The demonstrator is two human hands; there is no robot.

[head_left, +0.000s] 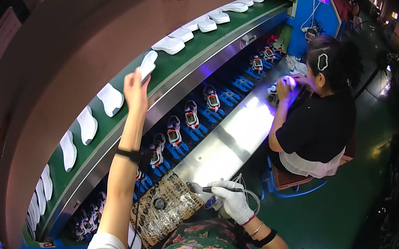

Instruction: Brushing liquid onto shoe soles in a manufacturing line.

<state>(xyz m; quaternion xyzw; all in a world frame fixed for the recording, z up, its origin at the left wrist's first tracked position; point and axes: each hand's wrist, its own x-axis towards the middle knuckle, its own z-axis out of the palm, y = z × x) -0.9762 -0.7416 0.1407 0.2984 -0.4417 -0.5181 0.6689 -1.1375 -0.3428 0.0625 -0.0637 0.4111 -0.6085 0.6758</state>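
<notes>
My bare left hand (136,91) reaches over the green conveyor belt and pinches the near end of a white shoe sole (149,62), which looks tilted up from the belt. In a white glove, my right hand (235,203) closes round a brush (207,189) with a dark handle. Its flat tip is over the far edge of a stained, film-wrapped board (168,208), and I cannot tell whether it touches. A dark round lump (160,203) sits on that board. Thin tubes or cords loop beside the glove.
More white soles (111,100) line the green belt (130,76). On a lower rack, shoe uppers (191,114) stand in a row beside a metal bench (224,145). A seated co-worker (320,110) handles a brightly lit piece at right. A brown curved housing (82,58) overhangs the belt.
</notes>
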